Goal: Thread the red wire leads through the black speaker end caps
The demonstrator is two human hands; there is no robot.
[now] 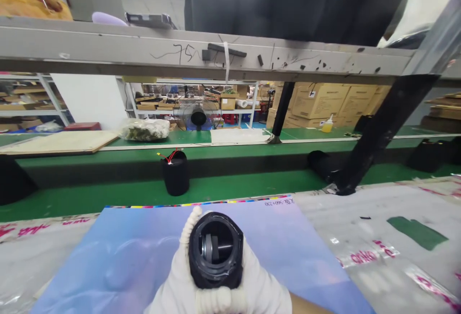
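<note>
My left hand and my right hand, both in white knit gloves, grip a black cylindrical housing from either side. Its open end faces me, with a dark shaft and metal parts inside. Below my hands lies a blue printed sheet on clear plastic film with pink print. Beyond the sheet, a similar black cylinder stands upright on a green bench, with red and black wires coming out of its top.
A grey steel beam marked "75" crosses the view, with a black slanted leg at right. A black cylinder lies on the green bench. Beyond stand a wooden board, a plastic bag, a fan, and cardboard cartons.
</note>
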